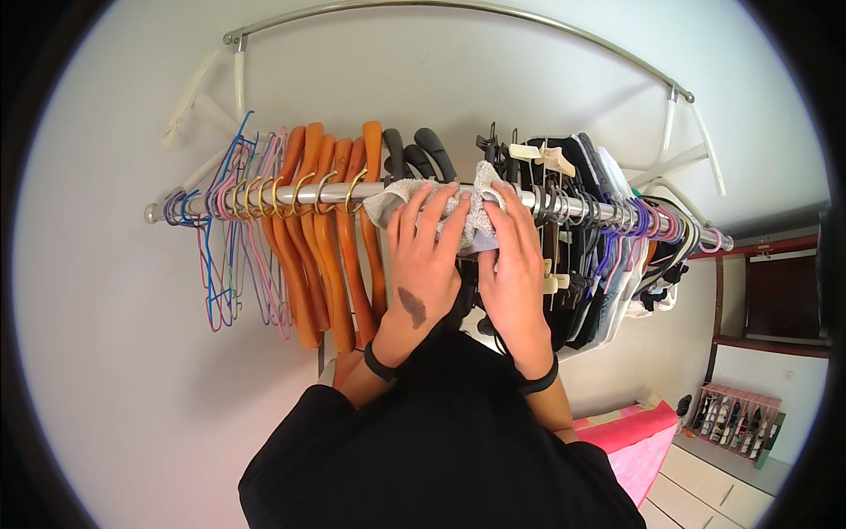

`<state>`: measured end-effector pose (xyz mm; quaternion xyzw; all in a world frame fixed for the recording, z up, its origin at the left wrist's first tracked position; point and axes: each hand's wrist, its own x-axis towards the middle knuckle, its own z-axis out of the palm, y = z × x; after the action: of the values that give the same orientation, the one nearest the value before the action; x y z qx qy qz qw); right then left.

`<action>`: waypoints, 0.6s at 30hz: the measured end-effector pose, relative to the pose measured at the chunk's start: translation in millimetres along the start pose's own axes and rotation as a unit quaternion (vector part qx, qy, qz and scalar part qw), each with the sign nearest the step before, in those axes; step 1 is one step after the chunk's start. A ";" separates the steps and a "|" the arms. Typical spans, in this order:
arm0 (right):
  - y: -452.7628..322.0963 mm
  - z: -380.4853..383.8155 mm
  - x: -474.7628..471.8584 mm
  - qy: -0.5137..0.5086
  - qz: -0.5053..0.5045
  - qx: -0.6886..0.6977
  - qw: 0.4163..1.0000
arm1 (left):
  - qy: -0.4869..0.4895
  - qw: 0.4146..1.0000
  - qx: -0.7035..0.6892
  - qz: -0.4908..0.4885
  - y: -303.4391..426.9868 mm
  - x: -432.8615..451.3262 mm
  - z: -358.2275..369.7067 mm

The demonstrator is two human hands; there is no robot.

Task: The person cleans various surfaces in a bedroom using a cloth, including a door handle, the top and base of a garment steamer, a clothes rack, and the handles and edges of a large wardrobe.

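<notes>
A grey terry cloth (390,198) is draped over the middle of a metal clothes rail (295,194). On its left part lies my left hand (426,258), fingers bent over the rail and pressing the cloth. Close beside it, my right hand (512,264) grips the cloth's right part, with a fold standing up between the hands. Left of the cloth hang orange wooden hangers (324,244) with brass-coloured hooks. Black hangers (433,149) are just behind the cloth. Clip hangers (548,155) hang to the right of my right hand. The palms are hidden.
Coloured wire hangers (210,264) hang at the rail's left end, clothes (618,284) at its right. A second metal rail (462,5) on white brackets runs above along the wall. At the lower right are a pink-covered piece (638,443), pale drawers (700,486) and a shoe rack (733,423).
</notes>
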<state>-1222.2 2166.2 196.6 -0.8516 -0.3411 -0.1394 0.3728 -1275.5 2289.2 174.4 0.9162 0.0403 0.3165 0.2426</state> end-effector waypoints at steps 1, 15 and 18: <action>0.4 -1.5 -0.7 -0.001 0.002 0.006 1.000 | -0.002 1.000 -0.001 0.000 -0.1 -0.9 1.5; 4.9 -42.8 -46.6 -0.086 -0.105 0.181 0.974 | 0.241 0.965 -0.077 0.068 26.9 -60.0 -10.2; 6.4 -49.1 -68.5 -0.132 -0.115 0.252 0.952 | 0.290 0.954 -0.043 0.064 49.0 -89.5 -13.1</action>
<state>-1266.8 2094.5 193.0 -0.6959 -0.5074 0.0229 0.5078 -1358.5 2231.2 156.1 0.7745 0.0363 0.5847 0.2388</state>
